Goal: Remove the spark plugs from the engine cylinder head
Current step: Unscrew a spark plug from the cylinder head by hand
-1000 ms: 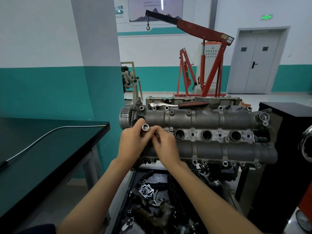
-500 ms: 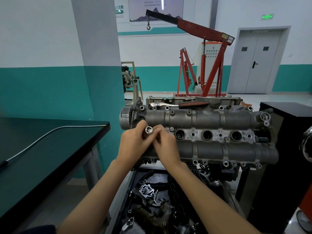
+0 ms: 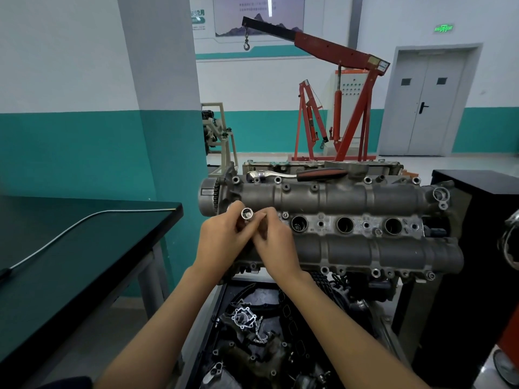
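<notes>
The grey cylinder head (image 3: 351, 197) lies across a stand in front of me, with three open plug wells (image 3: 345, 224) showing in its middle strip. Over its left end my left hand (image 3: 224, 240) grips a silver tubular socket (image 3: 247, 214), open end toward me. My right hand (image 3: 276, 240) pinches the lower part of the same socket; what sits under the fingers is hidden. A ratchet wrench (image 3: 297, 174) with a black and red handle rests along the far edge of the head.
A dark green bench (image 3: 70, 248) with a thin grey cable (image 3: 70, 228) stands at the left. A tray of engine parts (image 3: 252, 332) lies below the head. A black cabinet (image 3: 477, 248) is at the right, a red engine crane (image 3: 337, 108) behind.
The socket and both hands have shifted slightly right and the fingers have turned a little around it. The head and the wrench stay put.
</notes>
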